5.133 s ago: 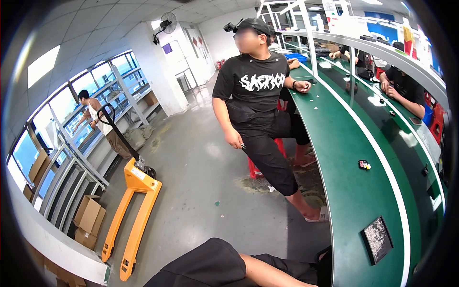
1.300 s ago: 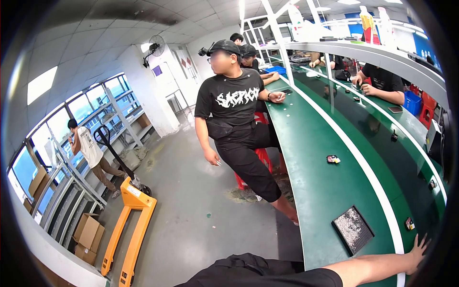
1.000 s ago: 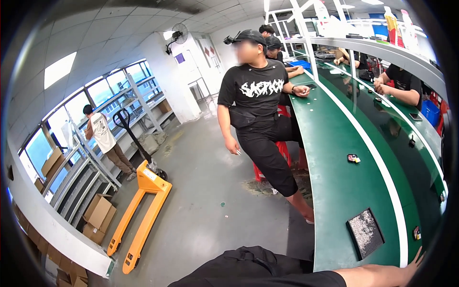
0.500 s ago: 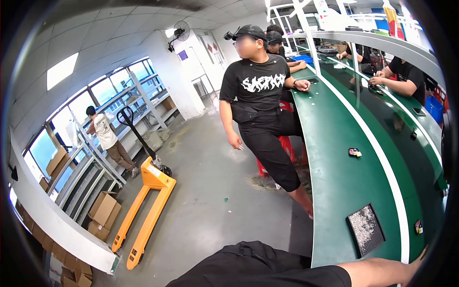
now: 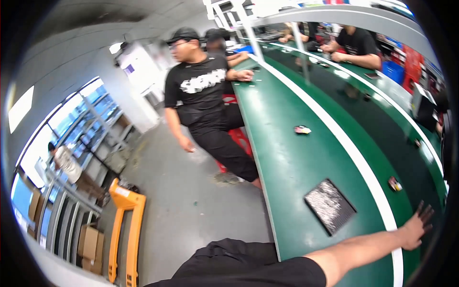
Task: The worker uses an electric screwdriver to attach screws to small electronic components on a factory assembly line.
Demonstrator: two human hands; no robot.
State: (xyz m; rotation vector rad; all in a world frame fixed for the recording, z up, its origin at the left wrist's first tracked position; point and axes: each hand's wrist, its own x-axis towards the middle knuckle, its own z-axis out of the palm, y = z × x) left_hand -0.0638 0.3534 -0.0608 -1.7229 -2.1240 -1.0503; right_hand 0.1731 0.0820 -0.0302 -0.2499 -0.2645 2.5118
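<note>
My left arm reaches across the green worktable [image 5: 282, 167] from the lower edge. My left hand [image 5: 415, 229] is open, fingers spread, over the dark green strip beyond the white line; it holds nothing. Whether it touches the surface I cannot tell. Nearest to it lies a small red and black piece [image 5: 394, 184] with a light patch, its kind too blurred to make out. On the near side of the white line rests a black tray [image 5: 347, 214], partly covered with many tiny silvery bits [image 5: 326, 198]. My right hand is out of view.
A similar small piece [image 5: 302, 130] lies farther up the table. Beside the table a person in black [image 5: 201, 91] sits on a red stool. Others work at the far side. A yellow pallet truck [image 5: 128, 201], cardboard boxes [image 5: 91, 244] and shelves stand at left.
My view has swung rightward, so the tray, table and seated person appear farther left. My left hand, mostly cut off at the rim before, now shows fully with fingers spread.
</note>
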